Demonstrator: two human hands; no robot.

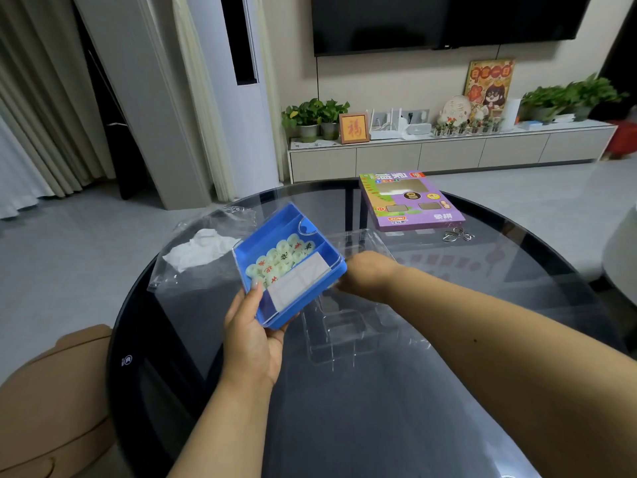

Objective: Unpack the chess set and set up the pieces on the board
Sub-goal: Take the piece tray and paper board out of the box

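A blue plastic box (312, 294) with a clear lid is held above the round glass table (379, 426). Inside it lie several pale round chess pieces (279, 260) with red and black characters, and a folded white sheet (298, 282) beside them. My left hand (253, 332) grips the box's near corner from below, thumb on its rim. My right hand (365, 276) holds the box's right side, fingers hidden behind it.
A clear plastic insert tray (348, 326) lies on the table under the box. A clear bag with crumpled white paper (200, 251) lies to the left. A purple game box (410, 201) and metal ring puzzle (458, 234) sit at the far side.
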